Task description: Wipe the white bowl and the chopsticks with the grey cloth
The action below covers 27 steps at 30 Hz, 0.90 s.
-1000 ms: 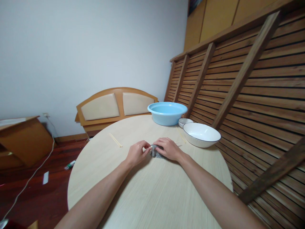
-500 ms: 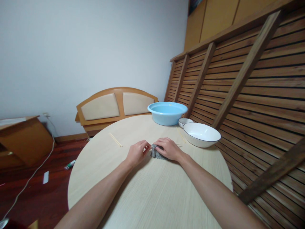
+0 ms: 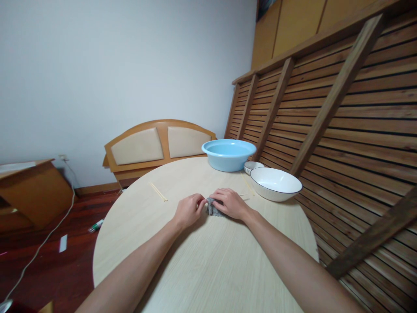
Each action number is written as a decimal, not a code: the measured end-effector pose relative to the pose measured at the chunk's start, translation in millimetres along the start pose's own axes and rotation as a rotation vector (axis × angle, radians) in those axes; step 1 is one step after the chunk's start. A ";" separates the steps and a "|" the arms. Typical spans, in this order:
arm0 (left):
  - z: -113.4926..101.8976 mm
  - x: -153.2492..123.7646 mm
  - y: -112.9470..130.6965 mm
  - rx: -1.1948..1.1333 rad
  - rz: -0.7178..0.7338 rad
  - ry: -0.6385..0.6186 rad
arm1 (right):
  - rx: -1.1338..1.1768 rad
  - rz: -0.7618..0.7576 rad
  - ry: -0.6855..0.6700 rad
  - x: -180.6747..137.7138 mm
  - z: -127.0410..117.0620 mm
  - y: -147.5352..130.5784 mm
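In the head view, a round, pale wood-grain table [image 3: 202, 269] fills the foreground. Toward its far right stand a light blue basin [image 3: 230, 163], a small bowl [image 3: 253, 166] and a larger white bowl [image 3: 276, 187] with a dark rim. Two thin pale sticks [image 3: 158, 191] lie on the left part of the tabletop. Beyond are a padded headboard [image 3: 165, 141], a plain wall [image 3: 130, 65] and, at right, a leaning slatted wooden panel [image 3: 352, 130]. Both forearms reach in from the near edge, converging at mid-table. The left hand [image 3: 189, 210] has its fingers curled, tips close together; whether they pinch anything I cannot tell. The right hand [image 3: 229, 203] bends over a grey cloth [image 3: 211, 208], gripping it with thumb toward the person. The cloth lies between the hands, partly under the right palm, just beside the left fingertips.
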State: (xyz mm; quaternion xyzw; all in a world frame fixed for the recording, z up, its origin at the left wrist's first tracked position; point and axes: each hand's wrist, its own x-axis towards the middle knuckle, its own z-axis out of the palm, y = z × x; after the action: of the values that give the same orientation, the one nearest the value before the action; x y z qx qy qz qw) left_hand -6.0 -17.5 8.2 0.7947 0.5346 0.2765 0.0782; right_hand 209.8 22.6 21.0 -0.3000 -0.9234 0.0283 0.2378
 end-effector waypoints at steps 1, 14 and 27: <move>-0.2 -0.3 0.9 -0.018 -0.011 -0.001 | 0.004 0.001 0.002 0.0 -0.1 0.0; -8.6 3.4 -6.0 0.036 0.094 0.026 | 0.025 0.023 0.032 -0.5 -3.6 4.7; -4.3 2.0 -7.1 -0.054 0.027 0.059 | 0.003 0.031 0.050 -1.7 -1.1 4.8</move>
State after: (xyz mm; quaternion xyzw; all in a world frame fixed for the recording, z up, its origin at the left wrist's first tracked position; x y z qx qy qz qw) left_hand -13.5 -13.5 9.5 0.7912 0.5181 0.3149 0.0800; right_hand 214.1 25.4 20.2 -0.3146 -0.9124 0.0257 0.2607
